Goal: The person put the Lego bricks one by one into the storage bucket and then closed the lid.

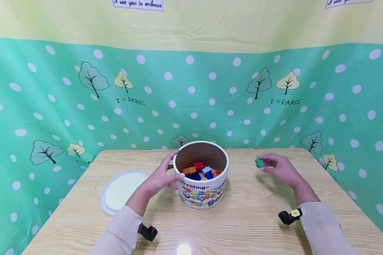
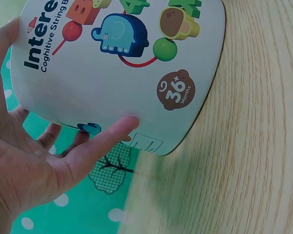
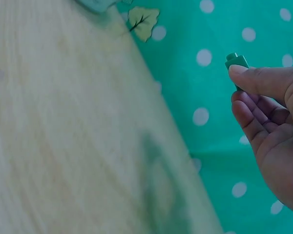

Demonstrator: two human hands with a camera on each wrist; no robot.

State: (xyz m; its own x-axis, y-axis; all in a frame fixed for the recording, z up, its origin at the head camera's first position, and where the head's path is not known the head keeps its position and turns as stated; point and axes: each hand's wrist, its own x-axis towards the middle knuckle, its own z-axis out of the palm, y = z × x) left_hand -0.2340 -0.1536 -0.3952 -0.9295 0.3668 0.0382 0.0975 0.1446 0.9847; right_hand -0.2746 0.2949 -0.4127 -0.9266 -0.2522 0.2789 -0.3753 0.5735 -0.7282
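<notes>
A white bucket (image 1: pixel 201 203) printed with colourful letters stands upright on the table, with several building blocks (image 1: pixel 189 170) inside in orange, red, blue and light blue. My left hand (image 1: pixel 159 180) holds the bucket at its left side, thumb by the front rim and fingers spread toward the back. In the left wrist view, the thumb of the left hand (image 2: pixel 44 163) lies against the printed wall. Off to the right, my right hand (image 1: pixel 280 169) pinches a small green building block (image 1: pixel 259 163) above the table. The block's stud (image 3: pixel 232 56) shows past the thumb in the right wrist view.
A round white lid (image 1: pixel 121 193) lies on the wooden table (image 1: pixel 236 226), left of the bucket and partly behind the left forearm. A green polka-dot cloth (image 1: pixel 191 117) hangs behind the table and along its sides.
</notes>
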